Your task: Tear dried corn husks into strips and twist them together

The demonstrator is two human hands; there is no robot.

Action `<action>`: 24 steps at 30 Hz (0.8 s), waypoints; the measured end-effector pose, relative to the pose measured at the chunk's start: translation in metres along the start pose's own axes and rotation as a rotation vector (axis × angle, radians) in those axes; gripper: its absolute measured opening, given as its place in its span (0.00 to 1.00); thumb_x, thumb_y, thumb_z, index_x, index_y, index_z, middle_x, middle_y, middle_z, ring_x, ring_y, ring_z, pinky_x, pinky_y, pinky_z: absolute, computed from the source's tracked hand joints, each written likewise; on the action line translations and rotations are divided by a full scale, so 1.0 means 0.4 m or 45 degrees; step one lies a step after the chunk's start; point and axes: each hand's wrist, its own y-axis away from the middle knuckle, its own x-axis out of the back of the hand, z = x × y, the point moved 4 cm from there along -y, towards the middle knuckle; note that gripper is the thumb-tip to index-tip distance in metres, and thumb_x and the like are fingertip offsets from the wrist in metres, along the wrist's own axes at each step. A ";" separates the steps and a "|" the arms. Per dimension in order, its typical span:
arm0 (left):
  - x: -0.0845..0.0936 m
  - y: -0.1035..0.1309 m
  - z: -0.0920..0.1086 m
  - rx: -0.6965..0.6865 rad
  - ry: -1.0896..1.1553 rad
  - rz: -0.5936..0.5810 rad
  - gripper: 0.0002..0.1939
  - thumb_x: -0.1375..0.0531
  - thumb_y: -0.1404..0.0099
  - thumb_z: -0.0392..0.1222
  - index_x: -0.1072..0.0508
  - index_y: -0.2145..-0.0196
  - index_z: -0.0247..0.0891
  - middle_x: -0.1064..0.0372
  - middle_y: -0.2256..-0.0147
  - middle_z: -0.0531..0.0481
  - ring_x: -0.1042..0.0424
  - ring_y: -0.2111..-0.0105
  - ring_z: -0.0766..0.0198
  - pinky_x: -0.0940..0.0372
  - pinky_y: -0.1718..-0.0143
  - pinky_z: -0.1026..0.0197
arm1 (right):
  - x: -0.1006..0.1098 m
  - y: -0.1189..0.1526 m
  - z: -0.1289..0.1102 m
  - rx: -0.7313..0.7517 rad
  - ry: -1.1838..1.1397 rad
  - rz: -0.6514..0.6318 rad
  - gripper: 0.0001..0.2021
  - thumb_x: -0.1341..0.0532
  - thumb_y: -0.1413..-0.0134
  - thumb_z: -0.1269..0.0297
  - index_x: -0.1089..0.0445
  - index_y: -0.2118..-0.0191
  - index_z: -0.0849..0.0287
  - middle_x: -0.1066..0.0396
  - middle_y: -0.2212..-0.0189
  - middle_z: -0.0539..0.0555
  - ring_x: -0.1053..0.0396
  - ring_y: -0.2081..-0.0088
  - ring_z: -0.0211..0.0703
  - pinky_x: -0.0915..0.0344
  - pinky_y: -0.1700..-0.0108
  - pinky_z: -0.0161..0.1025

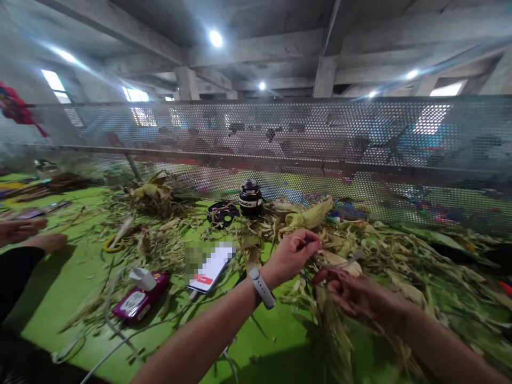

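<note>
My left hand [292, 253], with a pale watch band [262, 288] on its wrist, is closed in a pinch over the middle of the table. What lies between its fingertips is too small to make out. Close beside it on the right, my right hand [356, 290] has its fingers curled round dried plant leaves. A limp bundle of these yellow-green leaves [334, 333] hangs below the fingers. A larger pale folded leaf [310, 217] lies just beyond both hands.
Dried leaves and scraps [156, 245] litter the green table [96, 341]. A phone [214, 269] on a cable, a purple tissue pack [142, 301] and a black jar [250, 200] stand around. A perforated metal screen [280, 133] runs behind. Another person's hands [44, 242] are at left.
</note>
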 end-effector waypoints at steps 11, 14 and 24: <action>0.055 0.059 0.018 -0.094 -0.266 0.213 0.09 0.43 0.38 0.43 0.26 0.64 0.35 0.25 0.65 0.46 0.29 0.66 0.63 0.35 0.63 0.61 | 0.079 0.029 0.009 0.182 0.508 0.774 0.27 0.47 0.55 0.34 0.35 0.69 0.58 0.32 0.84 0.49 0.43 0.89 0.33 0.47 0.86 0.32; 0.145 0.085 0.050 -0.059 -0.087 0.391 0.09 0.43 0.38 0.42 0.29 0.62 0.34 0.25 0.65 0.47 0.28 0.64 0.65 0.34 0.60 0.61 | 0.160 0.072 0.035 0.140 0.354 0.938 0.26 0.43 0.58 0.35 0.37 0.75 0.57 0.36 0.88 0.48 0.44 0.89 0.33 0.48 0.86 0.31; 0.506 0.101 0.229 -0.014 -0.594 0.508 0.14 0.41 0.39 0.45 0.29 0.59 0.34 0.25 0.64 0.53 0.29 0.64 0.68 0.35 0.59 0.63 | 0.299 0.117 0.112 0.025 0.035 1.017 0.17 0.35 0.64 0.48 0.37 0.77 0.57 0.45 0.89 0.43 0.52 0.88 0.31 0.55 0.86 0.30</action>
